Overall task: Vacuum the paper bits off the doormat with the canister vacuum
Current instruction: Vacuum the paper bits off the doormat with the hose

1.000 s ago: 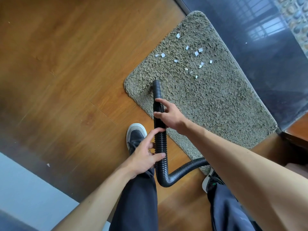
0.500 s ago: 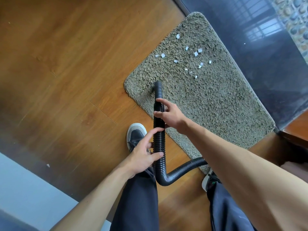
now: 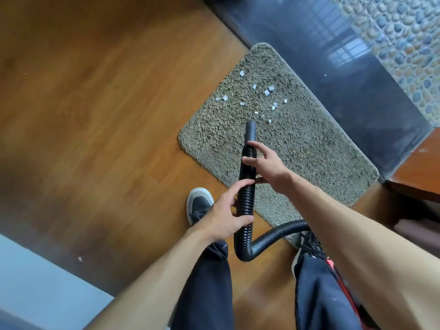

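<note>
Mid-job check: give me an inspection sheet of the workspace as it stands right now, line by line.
Surface: wooden floor; the doormat lies against a dark glossy threshold.
Job's things: white paper bits scattered on the far part of the doormat; the nozzle of the black hose is over the mat, just short of the nearest bits; canister not in view.
Clutter: one pale scrap on the floor, off the mat.
Grippers: left hand grips the hose lower down; right hand holds it nearer the nozzle.
Cables: nothing seen; the hose curves away toward the right foot.
Surroundings: pebble paving beyond the threshold; a shoe beside the mat.
</note>
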Demonstrator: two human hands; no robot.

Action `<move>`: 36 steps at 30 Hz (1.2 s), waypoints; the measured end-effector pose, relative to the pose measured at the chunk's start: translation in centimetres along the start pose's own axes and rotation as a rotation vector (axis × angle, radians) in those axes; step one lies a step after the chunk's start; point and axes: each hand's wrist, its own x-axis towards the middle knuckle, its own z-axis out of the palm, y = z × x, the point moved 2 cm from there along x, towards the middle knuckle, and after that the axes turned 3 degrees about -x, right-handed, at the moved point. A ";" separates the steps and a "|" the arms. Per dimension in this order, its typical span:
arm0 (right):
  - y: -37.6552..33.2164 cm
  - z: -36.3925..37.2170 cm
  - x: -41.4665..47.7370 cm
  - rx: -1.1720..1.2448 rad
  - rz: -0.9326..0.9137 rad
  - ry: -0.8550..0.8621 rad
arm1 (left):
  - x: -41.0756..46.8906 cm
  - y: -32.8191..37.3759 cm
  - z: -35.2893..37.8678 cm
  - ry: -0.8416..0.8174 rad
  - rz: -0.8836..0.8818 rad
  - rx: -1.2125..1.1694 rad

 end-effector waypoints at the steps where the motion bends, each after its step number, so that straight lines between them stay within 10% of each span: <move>1: -0.2 -0.2 -0.4 0.011 0.001 -0.004 | -0.1 0.3 0.1 -0.005 0.007 0.005; 36: 0.4 -8.1 3.7 0.270 0.089 -0.049 | 6.8 6.0 3.3 -0.043 -0.134 0.079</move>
